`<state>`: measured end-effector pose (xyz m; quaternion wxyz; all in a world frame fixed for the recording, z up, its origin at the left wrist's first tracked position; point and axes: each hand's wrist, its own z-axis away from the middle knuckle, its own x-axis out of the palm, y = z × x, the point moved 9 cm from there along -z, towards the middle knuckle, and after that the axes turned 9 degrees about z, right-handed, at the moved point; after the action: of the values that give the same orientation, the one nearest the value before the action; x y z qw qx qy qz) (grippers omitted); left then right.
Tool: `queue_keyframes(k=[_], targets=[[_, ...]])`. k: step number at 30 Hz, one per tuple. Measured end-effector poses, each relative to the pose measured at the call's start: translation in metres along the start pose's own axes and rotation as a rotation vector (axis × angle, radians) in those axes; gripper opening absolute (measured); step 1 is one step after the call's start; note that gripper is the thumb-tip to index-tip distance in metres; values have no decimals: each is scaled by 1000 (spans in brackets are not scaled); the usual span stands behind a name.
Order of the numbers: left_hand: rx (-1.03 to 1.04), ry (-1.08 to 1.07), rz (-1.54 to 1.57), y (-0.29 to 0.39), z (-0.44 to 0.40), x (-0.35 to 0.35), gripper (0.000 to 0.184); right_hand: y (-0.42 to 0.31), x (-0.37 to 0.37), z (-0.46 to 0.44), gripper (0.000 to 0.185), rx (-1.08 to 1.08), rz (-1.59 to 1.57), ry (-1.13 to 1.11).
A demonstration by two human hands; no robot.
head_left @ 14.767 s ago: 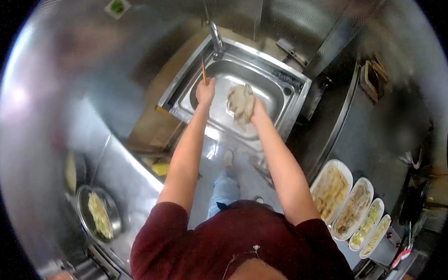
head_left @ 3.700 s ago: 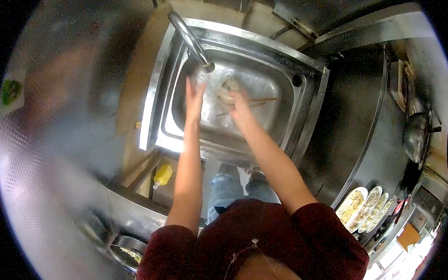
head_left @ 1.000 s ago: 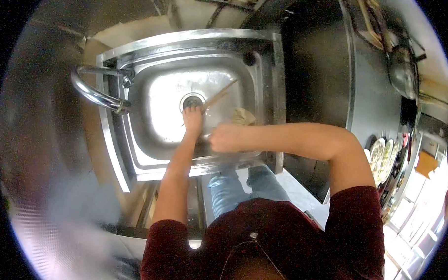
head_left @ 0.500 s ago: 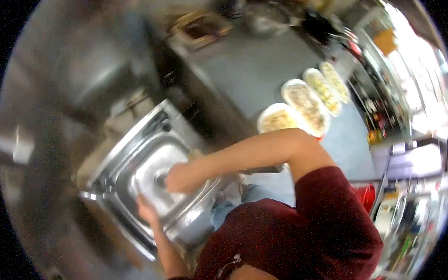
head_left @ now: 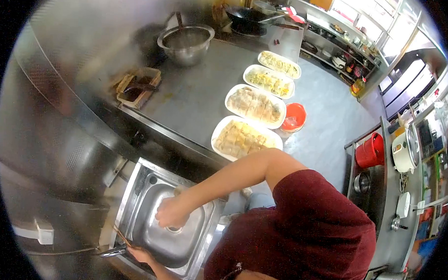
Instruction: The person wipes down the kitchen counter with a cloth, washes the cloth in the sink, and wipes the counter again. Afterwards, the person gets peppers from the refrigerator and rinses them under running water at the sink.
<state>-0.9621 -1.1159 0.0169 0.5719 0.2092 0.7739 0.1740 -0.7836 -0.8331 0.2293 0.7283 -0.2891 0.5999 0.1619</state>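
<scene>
My left hand (head_left: 140,254) is closed on the thin brown chopsticks (head_left: 122,235), beside the faucet (head_left: 113,252) at the sink's near-left edge. Over the basin of the steel sink (head_left: 190,247) my right hand (head_left: 172,212) is curled closed; whatever it may hold is hidden. Just behind that wrist, a bit of pale cloth (head_left: 179,190) shows at the basin's edge, partly covered by the forearm.
Several white oval dishes of food (head_left: 254,107) line the counter (head_left: 196,89) ahead. A metal bowl (head_left: 186,44), a rectangular container (head_left: 138,87) and a wok (head_left: 248,15) stand farther back. A red bucket (head_left: 370,151) is at the right.
The view has swung right, bringing the counter and dishes into full sight. My left hand has left the basin with the chopsticks and is now by the faucet. My right hand stays over the basin.
</scene>
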Motion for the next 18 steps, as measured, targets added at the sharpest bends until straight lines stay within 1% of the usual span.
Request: queue_keyframes(k=[2, 5, 6, 9, 13, 14, 15, 17, 18], targets=[[-81, 96, 52, -4, 6, -7, 33, -2, -7, 8, 16, 27, -48, 45], [-133, -7, 61, -21, -6, 1, 35, -10, -23, 29, 15, 42, -125, 137], [-245, -19, 5, -31, -5, 3, 36, -13, -28, 38, 15, 43, -145, 173], [-340, -13, -28, -37, 4, -4, 37, -15, -39, 60, 14, 4, -203, 240], [-260, 494, 144, -15, 43, -13, 34, -4, -51, 80, 16, 86, -154, 270], [-281, 402, 191, -12, 49, 13, 33, 2, -49, 85, 16, 99, -163, 327], [-301, 306, 233, -10, 56, 36, 33, 5, -50, 86, 15, 110, -167, 325], [-465, -34, 742, -7, 66, 99, 35, 12, -51, 90, 15, 129, -181, 313], [-406, -88, 726, -6, 60, 110, 34, 13, -55, 94, 14, 132, -170, 340]])
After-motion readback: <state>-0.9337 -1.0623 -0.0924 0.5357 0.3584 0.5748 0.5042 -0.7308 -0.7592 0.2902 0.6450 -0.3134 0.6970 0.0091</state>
